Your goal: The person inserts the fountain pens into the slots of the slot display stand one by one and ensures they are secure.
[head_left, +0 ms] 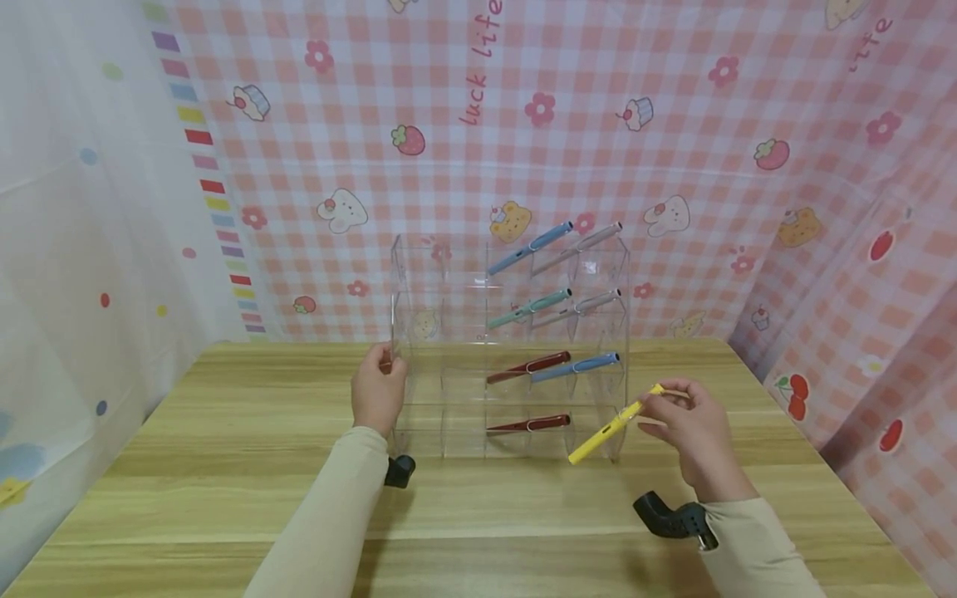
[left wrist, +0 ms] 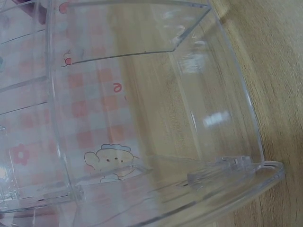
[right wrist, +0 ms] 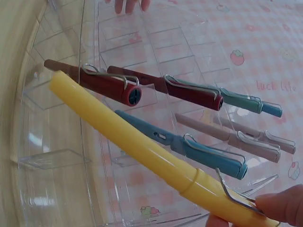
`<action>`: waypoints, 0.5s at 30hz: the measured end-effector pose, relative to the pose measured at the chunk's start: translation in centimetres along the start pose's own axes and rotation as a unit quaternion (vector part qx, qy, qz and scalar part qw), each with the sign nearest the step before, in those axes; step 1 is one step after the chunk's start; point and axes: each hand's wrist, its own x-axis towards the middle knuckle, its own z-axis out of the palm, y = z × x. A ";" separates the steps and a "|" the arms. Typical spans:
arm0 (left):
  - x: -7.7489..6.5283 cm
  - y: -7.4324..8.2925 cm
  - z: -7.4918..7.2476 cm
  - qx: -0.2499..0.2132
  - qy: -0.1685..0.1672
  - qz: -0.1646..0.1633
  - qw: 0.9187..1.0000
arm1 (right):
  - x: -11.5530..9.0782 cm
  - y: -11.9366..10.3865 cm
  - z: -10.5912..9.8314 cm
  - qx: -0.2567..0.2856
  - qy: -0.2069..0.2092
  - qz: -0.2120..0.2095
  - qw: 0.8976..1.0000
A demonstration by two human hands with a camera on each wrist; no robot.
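Observation:
My right hand (head_left: 691,423) pinches a yellow pen (head_left: 609,433) near its clip end. The pen slants down to the left, in front of the rack's lower right corner. In the right wrist view the yellow pen (right wrist: 128,142) crosses in front of the others, with thumb and fingertips at its cap. My left hand (head_left: 379,390) holds the left side of a clear acrylic pen rack (head_left: 463,404), thumb and fingers at its side panel. The left wrist view shows the clear rack (left wrist: 213,109) close up, without the hand.
Pens lie tilted in the rack: a blue pen (head_left: 531,247), a green pen (head_left: 529,308), two dark red pens (head_left: 528,424), two greyish-pink pens (head_left: 579,307) and a lower blue pen (head_left: 576,367). The rack stands on a wooden table (head_left: 486,515) before a pink checked curtain (head_left: 463,183).

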 end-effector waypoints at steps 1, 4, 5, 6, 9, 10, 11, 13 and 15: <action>0.0 0.0 0.0 0.001 0.000 0.000 1.000 | 0.1 0.0 0.0 0.004 0.009 -0.002 1.000; 0.0 0.0 -0.1 0.003 0.000 -0.001 1.000 | 0.1 0.0 0.0 0.009 0.033 -0.009 0.999; 0.0 0.0 -0.1 0.002 0.000 -0.001 1.000 | 0.2 0.0 0.1 0.011 0.042 -0.011 0.999; 0.0 0.0 -0.1 0.002 0.000 -0.001 1.000 | 0.2 0.1 0.1 0.012 0.050 -0.013 0.999; 0.0 0.0 0.0 0.002 0.000 0.000 1.000 | 0.2 0.1 0.3 0.021 0.071 -0.017 0.997; 0.0 0.0 0.0 0.002 0.001 0.001 1.000 | 0.3 0.2 0.4 0.026 0.077 -0.018 0.997; 0.0 0.0 0.0 0.001 0.001 0.001 1.000 | 0.3 0.3 0.5 0.029 0.082 -0.020 0.996; -0.1 0.0 0.0 0.001 0.001 0.001 1.000 | 0.5 0.5 0.7 0.033 0.091 -0.021 0.995; -0.1 0.1 -0.1 0.000 0.000 0.000 1.000 | 0.6 0.7 1.0 0.031 0.097 -0.021 0.995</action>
